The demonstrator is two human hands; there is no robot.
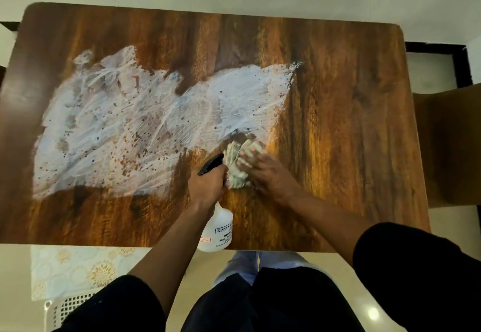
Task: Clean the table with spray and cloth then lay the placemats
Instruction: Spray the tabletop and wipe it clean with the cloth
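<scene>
The person stood at the near edge of the wooden desk (338, 76), both arms reaching out over it. The left hand (207, 184) was clenched around the neck of a white spray bottle (217, 230), its black nozzle (211, 167) pointing away toward the middle of the desk, while the bottle's body hung over the near edge. Just beside it, the right hand (263, 172) pressed flat on a crumpled pale cloth (238, 165), fingers spread on top of it, at the right end of a broad white smear of foam (145, 128). That smear covered much of the desk's left and middle, streaked and flecked with brown spots. Patterned placemats (75, 269) lay below the desk's near left corner, on top of a white perforated basket (65, 308).
</scene>
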